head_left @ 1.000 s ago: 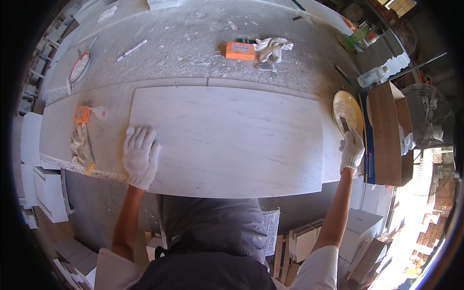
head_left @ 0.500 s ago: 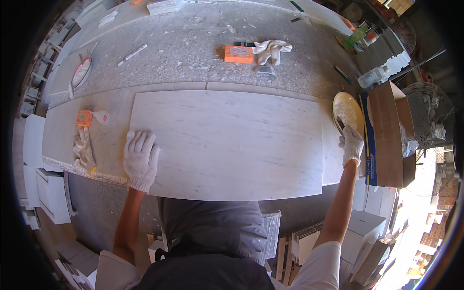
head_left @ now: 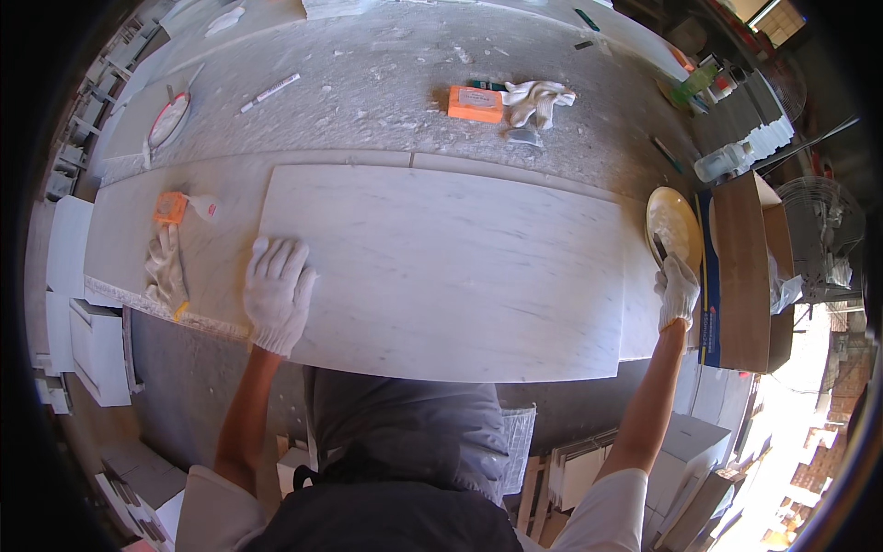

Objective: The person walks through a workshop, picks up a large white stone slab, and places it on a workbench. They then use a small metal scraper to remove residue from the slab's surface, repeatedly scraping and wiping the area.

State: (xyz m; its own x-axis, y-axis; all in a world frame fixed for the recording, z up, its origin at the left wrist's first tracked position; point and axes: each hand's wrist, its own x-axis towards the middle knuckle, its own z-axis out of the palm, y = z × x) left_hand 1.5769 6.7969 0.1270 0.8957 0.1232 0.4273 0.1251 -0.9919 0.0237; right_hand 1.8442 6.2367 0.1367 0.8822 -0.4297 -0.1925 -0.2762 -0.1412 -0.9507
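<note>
The left hand (head_left: pixel 278 293), in a white glove, is lying flat with fingers spread on the near left corner of a single white marble slab (head_left: pixel 451 271), gripping nothing. At about three o'clock from it, across the slab, the right hand (head_left: pixel 678 292), also gloved, is closing around a dark-handled tool (head_left: pixel 659 247) whose tip is reaching into one round yellowish dish (head_left: pixel 674 225) just past the slab's right end. The slab is lying flat on the grey tabletop (head_left: pixel 386 83), occupying its middle, long side toward the person. Judged from its look, the slab is heavy, stiff, smooth and likely to chip at edges; it is best taken by both short ends, hands under the rim. At nine o'clock from the left hand, one spare pair of gloves (head_left: pixel 166 271) is lying beside a small orange bottle (head_left: pixel 171 208). At twelve o'clock, one orange box (head_left: pixel 475 103) is sitting next to a crumpled white cloth (head_left: pixel 538 99). At the far right, one brown cardboard box (head_left: pixel 743 267) is standing beside the dish.
</note>
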